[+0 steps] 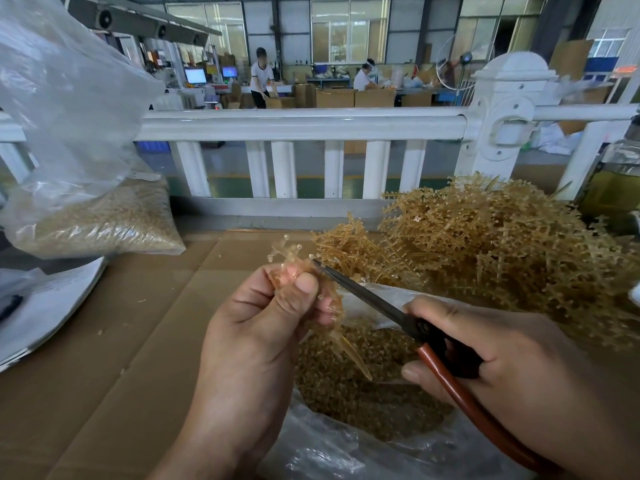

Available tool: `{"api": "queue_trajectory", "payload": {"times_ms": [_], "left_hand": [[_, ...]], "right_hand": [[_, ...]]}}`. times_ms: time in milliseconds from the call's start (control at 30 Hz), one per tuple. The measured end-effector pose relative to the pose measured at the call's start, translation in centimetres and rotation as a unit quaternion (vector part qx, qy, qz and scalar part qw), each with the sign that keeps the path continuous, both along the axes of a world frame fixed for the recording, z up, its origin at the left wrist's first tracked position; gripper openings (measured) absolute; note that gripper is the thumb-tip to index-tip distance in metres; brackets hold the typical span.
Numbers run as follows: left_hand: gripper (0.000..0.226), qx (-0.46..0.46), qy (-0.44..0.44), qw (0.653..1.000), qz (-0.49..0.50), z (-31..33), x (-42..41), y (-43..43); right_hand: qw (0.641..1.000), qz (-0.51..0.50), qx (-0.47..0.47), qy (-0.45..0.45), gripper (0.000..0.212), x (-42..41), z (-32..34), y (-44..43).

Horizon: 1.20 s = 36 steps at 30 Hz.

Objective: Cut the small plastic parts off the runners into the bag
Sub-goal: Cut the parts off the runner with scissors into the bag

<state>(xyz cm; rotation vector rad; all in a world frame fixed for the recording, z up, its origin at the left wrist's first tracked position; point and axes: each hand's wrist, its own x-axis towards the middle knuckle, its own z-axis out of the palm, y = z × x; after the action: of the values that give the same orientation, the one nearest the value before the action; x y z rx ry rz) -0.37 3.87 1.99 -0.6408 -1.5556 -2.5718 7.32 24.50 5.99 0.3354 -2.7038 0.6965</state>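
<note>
The runner (291, 261), a small amber translucent tree of thin branches tipped with bead-like parts, is directly above the open clear bag (322, 452), pinched between the thumb and fingers of the left hand (263, 327). Its tapered sprue tail points down toward the bag's mouth. The right hand (491, 344) grips the red-sleeved handles of the dark scissors (374, 299) above the bag; the slim blades look nearly together, their tip at a bead on the upper branches.

Trimming seems to be under way: the next snip calls for setting the blades at a bead's neck so it falls onto the grainy heap of cut parts (353, 386) inside the bag. Beyond the bag lies a bristly, tangled pile of uncut runners (502, 244).
</note>
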Motion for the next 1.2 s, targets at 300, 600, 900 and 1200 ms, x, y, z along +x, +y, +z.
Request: {"api": "queue_trajectory", "payload": {"times_ms": [300, 600, 900, 1200], "left_hand": [[0.011, -0.005, 0.01, 1.0, 0.002, -0.05, -0.03, 0.05], [0.009, -0.005, 0.01, 1.0, 0.008, 0.05, -0.11, 0.04], [0.017, 0.001, -0.003, 0.999, 0.048, 0.21, 0.31, 0.16], [0.006, -0.005, -0.007, 0.998, 0.065, 0.14, 0.23, 0.17]], "right_hand": [[1.0, 0.001, 0.002, -0.01, 0.053, 0.0, 0.18, 0.33], [1.0, -0.004, 0.002, 0.007, 0.051, -0.07, 0.18, 0.26], [1.0, 0.008, 0.003, -0.025, 0.05, -0.14, 0.03, 0.22], [0.999, -0.004, -0.023, -0.044, 0.053, 0.04, -0.19, -0.35]]}}
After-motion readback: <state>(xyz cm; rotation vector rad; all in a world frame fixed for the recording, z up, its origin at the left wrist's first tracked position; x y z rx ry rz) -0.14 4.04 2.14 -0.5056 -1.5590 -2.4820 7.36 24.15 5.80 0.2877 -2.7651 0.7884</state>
